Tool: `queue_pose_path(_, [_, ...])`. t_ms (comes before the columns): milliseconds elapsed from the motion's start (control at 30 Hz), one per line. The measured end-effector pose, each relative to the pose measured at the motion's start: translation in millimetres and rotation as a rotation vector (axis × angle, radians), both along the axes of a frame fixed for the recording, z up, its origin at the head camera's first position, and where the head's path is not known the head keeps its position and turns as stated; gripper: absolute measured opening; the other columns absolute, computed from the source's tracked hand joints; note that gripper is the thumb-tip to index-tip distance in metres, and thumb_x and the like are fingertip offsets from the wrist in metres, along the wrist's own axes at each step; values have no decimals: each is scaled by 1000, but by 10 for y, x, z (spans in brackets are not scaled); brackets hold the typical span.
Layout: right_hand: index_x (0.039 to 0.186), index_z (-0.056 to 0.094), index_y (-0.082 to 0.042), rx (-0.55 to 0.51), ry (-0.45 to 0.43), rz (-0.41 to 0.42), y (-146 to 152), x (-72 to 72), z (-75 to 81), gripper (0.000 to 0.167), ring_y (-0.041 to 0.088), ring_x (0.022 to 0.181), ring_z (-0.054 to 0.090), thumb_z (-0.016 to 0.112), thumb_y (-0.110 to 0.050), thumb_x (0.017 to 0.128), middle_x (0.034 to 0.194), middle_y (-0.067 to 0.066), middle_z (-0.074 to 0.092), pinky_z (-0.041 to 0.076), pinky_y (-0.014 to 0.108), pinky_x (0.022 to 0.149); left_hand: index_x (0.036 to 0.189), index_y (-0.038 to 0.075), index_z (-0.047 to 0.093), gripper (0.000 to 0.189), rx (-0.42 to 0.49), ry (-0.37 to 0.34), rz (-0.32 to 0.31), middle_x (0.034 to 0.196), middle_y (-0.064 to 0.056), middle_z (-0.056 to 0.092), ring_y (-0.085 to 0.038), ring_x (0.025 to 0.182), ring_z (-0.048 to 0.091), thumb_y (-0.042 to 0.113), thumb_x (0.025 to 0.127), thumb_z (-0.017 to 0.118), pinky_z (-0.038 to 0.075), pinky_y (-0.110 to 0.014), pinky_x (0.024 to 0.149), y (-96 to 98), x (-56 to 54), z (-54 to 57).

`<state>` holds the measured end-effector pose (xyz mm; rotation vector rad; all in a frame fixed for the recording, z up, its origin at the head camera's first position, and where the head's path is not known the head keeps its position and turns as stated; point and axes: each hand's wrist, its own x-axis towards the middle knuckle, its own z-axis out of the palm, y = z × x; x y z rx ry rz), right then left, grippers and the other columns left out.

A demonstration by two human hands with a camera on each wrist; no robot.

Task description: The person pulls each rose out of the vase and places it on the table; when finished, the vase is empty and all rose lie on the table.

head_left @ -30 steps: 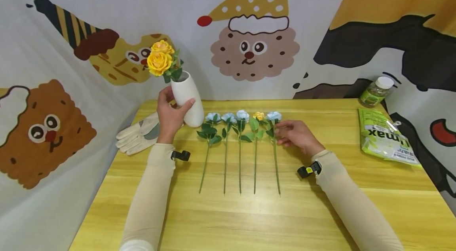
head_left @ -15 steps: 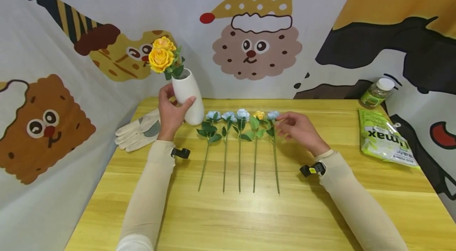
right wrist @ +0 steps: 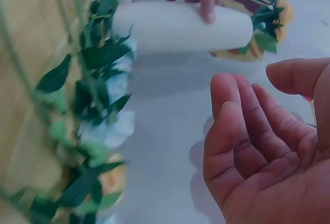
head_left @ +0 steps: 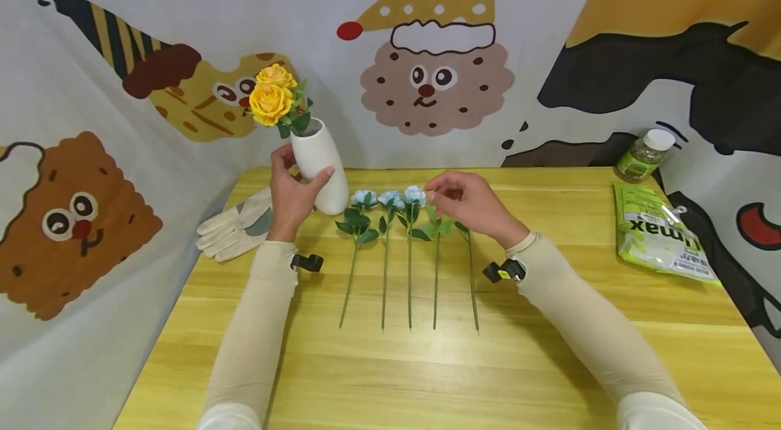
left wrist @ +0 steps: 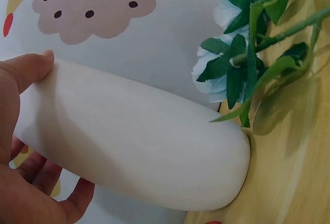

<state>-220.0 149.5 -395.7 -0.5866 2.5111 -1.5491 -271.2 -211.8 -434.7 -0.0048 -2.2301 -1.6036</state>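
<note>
My left hand (head_left: 291, 198) grips the side of a white vase (head_left: 323, 169), thumb in front and fingers behind. In the left wrist view the vase's base (left wrist: 227, 177) is at the wooden tabletop. Two yellow roses (head_left: 271, 104) with green leaves lean out of its mouth. To its right, several artificial flowers lie in a row; blue heads (head_left: 365, 199) show on the left ones. My right hand (head_left: 477, 207) hovers over the right end of the row, fingers loosely bent around nothing. It hides two heads from the head camera; a yellow rose (right wrist: 114, 180) shows in the right wrist view.
A pair of pale work gloves (head_left: 234, 230) lies left of the vase, partly behind my left wrist. At the table's right stand a lidded jar (head_left: 645, 157) and a green-white pouch (head_left: 662, 233). A cartoon-printed cloth (head_left: 366, 98) hangs along the table's back edge.
My right hand has moved left from the rightmost blue flower, past the yellow one, towards the blue head in the middle. My left hand keeps holding the vase in place.
</note>
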Motion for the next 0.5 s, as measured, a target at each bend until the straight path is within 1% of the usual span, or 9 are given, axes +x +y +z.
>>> queue_pose_path(67, [124,72,-16,-2,20,16,-99,-25,54,26,25,83,73,69,-34,105,99,3,76,61,47,73,150,16,40,87,-5,0,6,145,-11,50,-22,132,50,42,84,90,48,-50,109,-14,7,2])
queue_pose_path(133, [125,72,-15,-14,38,28,-192,-49,97,27,23,82,73,68,-33,105,98,4,76,61,48,72,149,14,39,85,-4,10,-1,144,-11,50,-22,131,50,38,85,90,48,-51,108,-18,9,5])
queue_pose_path(200, [125,72,-16,-31,52,31,-276,-75,136,27,21,82,73,68,-33,105,98,3,76,60,47,72,148,13,40,84,0,28,-21,142,-12,50,-23,130,50,36,86,89,48,-51,106,-15,-5,-1])
queue_pose_path(333, [122,73,-19,-73,81,31,-471,-132,229,22,20,84,72,69,-31,104,96,1,76,60,43,73,148,11,39,84,3,49,-62,142,-15,49,-23,130,50,33,86,90,49,-50,107,-1,-39,-11])
queue_pose_path(400, [120,74,-19,-92,99,44,-602,-169,288,21,19,87,71,69,-31,104,97,0,76,59,42,76,148,11,38,84,0,50,-62,142,-15,49,-23,129,50,33,85,90,50,-50,107,-7,-49,-24])
queue_pose_path(500, [118,75,-18,-105,135,67,-839,-233,393,19,17,91,70,69,-30,104,100,0,76,57,37,79,148,11,38,84,-9,57,-44,141,-14,49,-22,129,50,33,86,90,50,-50,106,-36,-50,-40])
